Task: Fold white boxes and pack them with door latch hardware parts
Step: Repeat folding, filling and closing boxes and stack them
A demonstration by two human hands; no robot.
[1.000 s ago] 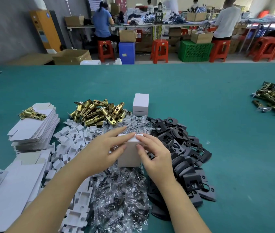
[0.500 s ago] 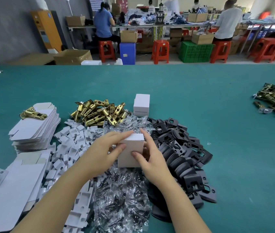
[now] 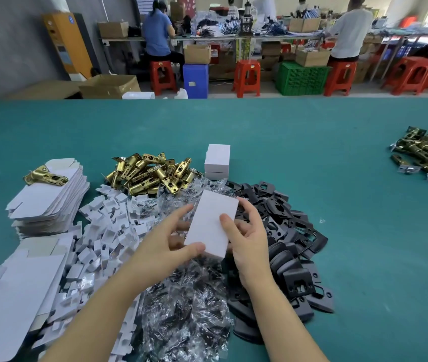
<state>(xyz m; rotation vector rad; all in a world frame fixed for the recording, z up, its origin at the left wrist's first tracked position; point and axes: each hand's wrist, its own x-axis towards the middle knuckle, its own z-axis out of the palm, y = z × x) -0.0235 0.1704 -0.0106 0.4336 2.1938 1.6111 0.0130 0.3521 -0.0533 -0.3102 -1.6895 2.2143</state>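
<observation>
Tilting now with its broad face up, where it stood upright a moment ago, the closed white box [image 3: 211,223] sits lifted between both hands, left hand [image 3: 166,246] pinching its near corner, right hand [image 3: 247,239] curled round its side. It looks packed and ready to join the finished boxes [image 3: 217,161] farther out on the desk [image 3: 338,205]

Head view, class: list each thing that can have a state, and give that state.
White box: closed, tilted, held in both hands.
Left hand: grips the box.
Right hand: grips the box.
Finished boxes: closed, stacked.
Box blanks: flat, unfolded, stacked.
Screw bags: heaped.
</observation>
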